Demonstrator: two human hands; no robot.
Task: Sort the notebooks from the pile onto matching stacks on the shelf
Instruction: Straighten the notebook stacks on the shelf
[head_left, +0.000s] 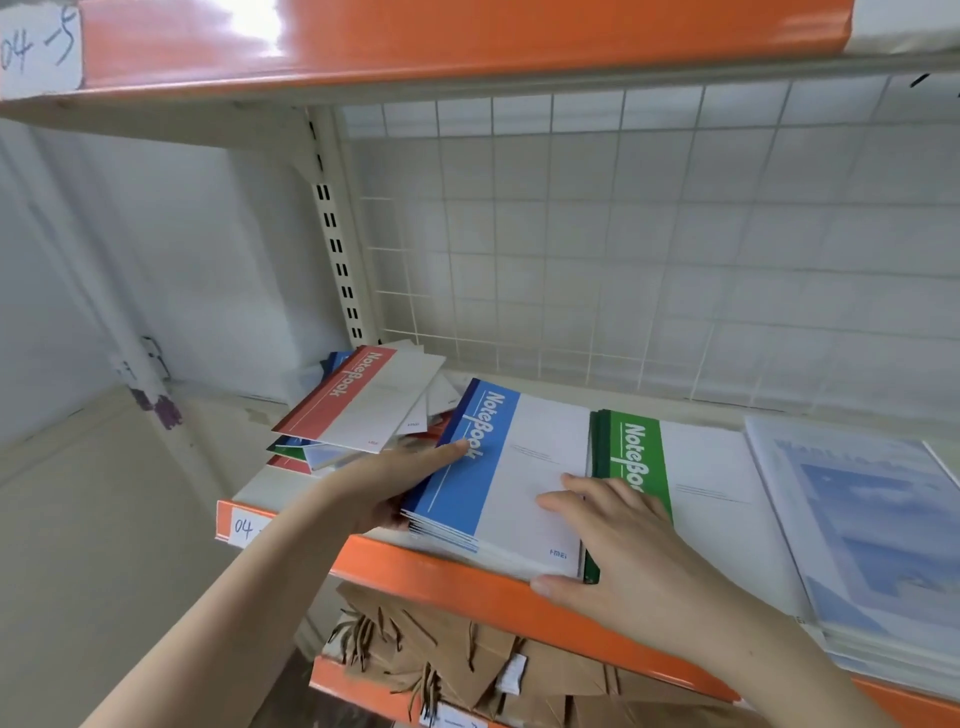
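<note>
My left hand (387, 483) lies along the spine side of the blue stack (498, 467), fingers straight and pressed against its edge, the forefinger reaching over the top cover. My right hand (623, 540) rests flat on the same stack's white half, fingers relaxed, thumb along the front corner; it grasps nothing. The blue stack sits on the shelf (467, 577) at its orange front lip. Just right of it, touching, is the green stack (691, 483), partly under my right hand. Further right lies a stack of pale blue picture covers (872, 525). To the left, the loose pile (363, 410) holds mixed notebooks lying askew, a red one on top. Brown paper bags (447, 654) fill the shelf below.
</note>
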